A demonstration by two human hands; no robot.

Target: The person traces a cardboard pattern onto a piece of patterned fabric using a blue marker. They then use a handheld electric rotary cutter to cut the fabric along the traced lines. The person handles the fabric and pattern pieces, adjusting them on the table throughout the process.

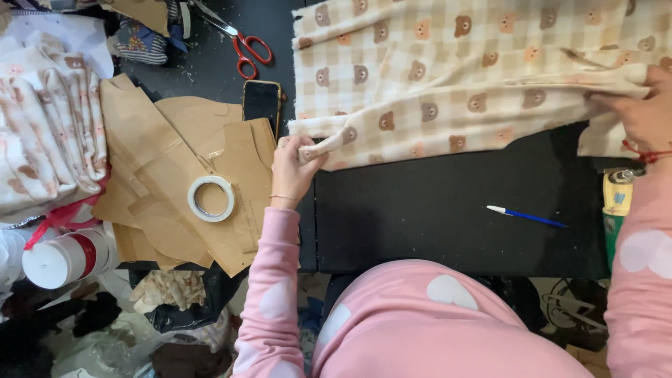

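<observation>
Left hand (292,168) has a closed pinch grip on the left end of a folded strip of bear-print checked fabric (455,84), thumb and fingers clamped over the fabric's folded corner near the left edge of the black tabletop (434,210); right hand (647,112) is at the far right of frame, fingers pressed down and curled onto the other end of the same fold, partly cut off by the frame edge, so it has hold of the cloth but how tight I cannot tell; the fabric lies flat across the upper half of the tabletop, spanning between both hands, with the folded edge running along its lower side; blue pen (528,216) lies on bare tabletop below the fabric, well apart from both hands; left of the left hand: brown paper pattern pieces (161,147) stacked, a roll of white tape (211,198) resting on top of them, a phone (262,103) screen-up just beside the fabric's left edge, red-handled scissors (241,47) above it; folded stack of pale printed cloth (45,133) at far left; both sleeves pink with pale heart shapes.
</observation>
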